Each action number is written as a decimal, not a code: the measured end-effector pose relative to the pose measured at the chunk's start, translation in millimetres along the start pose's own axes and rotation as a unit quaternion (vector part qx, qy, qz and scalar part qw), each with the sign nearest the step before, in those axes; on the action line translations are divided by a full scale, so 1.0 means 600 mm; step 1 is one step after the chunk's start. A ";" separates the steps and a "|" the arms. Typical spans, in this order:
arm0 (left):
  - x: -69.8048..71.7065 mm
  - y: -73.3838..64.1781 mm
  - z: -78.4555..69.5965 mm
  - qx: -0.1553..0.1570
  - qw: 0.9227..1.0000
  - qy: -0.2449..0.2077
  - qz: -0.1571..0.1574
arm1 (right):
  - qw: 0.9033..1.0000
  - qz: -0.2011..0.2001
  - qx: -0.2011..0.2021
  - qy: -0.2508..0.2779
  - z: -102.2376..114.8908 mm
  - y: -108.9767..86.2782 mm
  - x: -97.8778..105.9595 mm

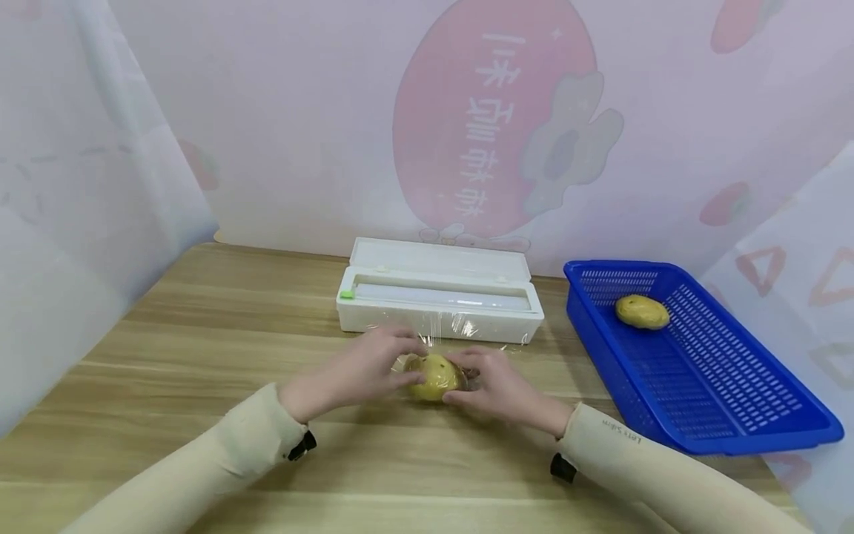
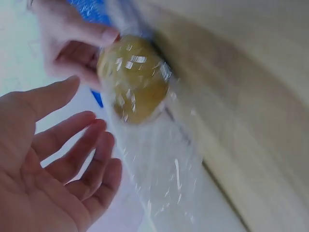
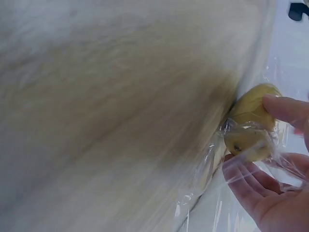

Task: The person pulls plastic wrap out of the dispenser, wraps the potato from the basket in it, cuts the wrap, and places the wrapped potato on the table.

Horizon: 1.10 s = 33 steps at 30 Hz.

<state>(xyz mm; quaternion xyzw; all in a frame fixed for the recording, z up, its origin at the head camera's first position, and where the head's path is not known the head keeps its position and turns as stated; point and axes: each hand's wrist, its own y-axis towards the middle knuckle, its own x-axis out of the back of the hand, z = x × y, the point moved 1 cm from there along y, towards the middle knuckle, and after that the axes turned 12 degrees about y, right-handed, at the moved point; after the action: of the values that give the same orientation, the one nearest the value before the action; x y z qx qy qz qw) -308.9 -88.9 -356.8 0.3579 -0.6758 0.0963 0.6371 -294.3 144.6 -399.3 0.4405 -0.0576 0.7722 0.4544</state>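
Note:
A yellow potato (image 1: 437, 377) lies on the table in front of the white wrap box, with clear plastic film (image 2: 171, 181) over it. The film runs from the potato back to the box. My right hand (image 1: 497, 387) grips the potato from its right side, thumb and fingers against it in the right wrist view. On the other side is my left hand (image 1: 367, 369), fingers loosely bent and spread. The left wrist view shows a gap between that hand and the potato, nothing held in it.
Behind the potato stands the white box (image 1: 440, 326), lid raised, a roll of film (image 1: 443, 298) inside and a green piece (image 1: 347, 294) at its left end. To the right, a blue basket (image 1: 617, 378) holds another potato (image 1: 642, 312). Printed cloth (image 1: 300, 133) hangs behind the table.

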 end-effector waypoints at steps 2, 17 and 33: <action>-0.007 0.000 -0.006 0.001 1.000 0.007 0.014 | 1.000 0.001 -0.012 0.011 0.000 0.002 0.002; -0.038 0.004 0.006 0.068 0.997 -0.013 0.019 | 0.997 0.036 -0.045 0.049 -0.007 0.015 0.015; -0.041 0.005 0.016 0.080 0.995 -0.043 0.032 | 0.983 -0.052 0.138 -0.111 0.058 -0.015 -0.021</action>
<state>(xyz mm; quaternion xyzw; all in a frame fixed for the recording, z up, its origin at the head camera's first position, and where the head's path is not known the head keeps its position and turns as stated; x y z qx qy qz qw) -319.8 -83.5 -380.4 0.3895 -0.7041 0.1545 0.5733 -263.3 124.6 -390.1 0.5846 0.0224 0.6940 0.4196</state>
